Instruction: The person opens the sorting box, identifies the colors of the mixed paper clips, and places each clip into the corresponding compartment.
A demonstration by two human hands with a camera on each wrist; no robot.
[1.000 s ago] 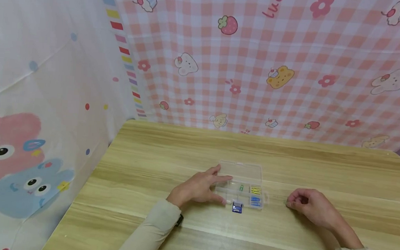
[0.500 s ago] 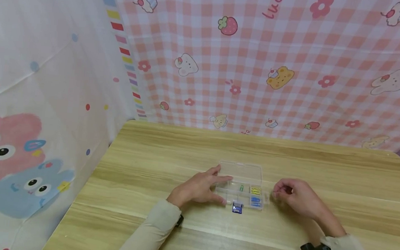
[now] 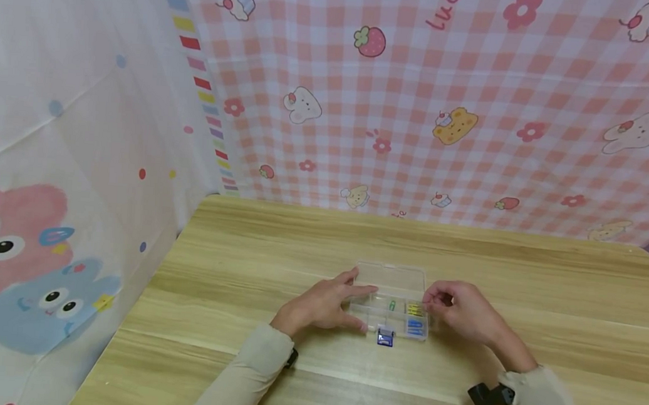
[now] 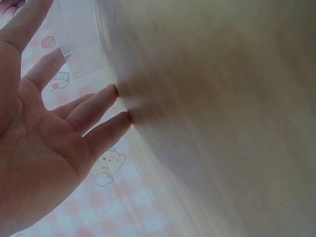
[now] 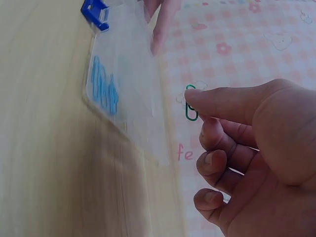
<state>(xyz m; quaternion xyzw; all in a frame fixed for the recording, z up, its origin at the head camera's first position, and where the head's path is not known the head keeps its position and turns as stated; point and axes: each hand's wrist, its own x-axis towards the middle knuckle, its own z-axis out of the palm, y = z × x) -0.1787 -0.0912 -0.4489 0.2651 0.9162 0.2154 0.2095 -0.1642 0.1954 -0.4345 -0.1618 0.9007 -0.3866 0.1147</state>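
Observation:
A clear plastic compartment box (image 3: 360, 309) lies on the table with its lid (image 3: 389, 280) folded back. Yellow paper clips (image 3: 415, 308) fill its far right compartment, and blue paper clips (image 3: 414, 327) the near right one. One green paper clip (image 3: 392, 305) lies in the far row, left of the yellow ones. My left hand (image 3: 323, 303) rests at the box's left side, fingers spread; in the left wrist view, two fingertips (image 4: 123, 118) touch the table. Beside the box's right edge, my right hand (image 3: 464, 307) pinches a green paper clip (image 5: 191, 115) between thumb and index finger.
A dark blue latch (image 3: 385, 337) sticks out from the box's front edge. Wooden tabletop (image 3: 254, 241) surrounds the box. Behind it hangs a pink checked cloth (image 3: 329, 134), and a white printed cloth (image 3: 96, 149) hangs on the left.
My right hand has moved left, from the bare table to the box's right edge, with the green paper clip pinched. My left hand and the box stay where they were.

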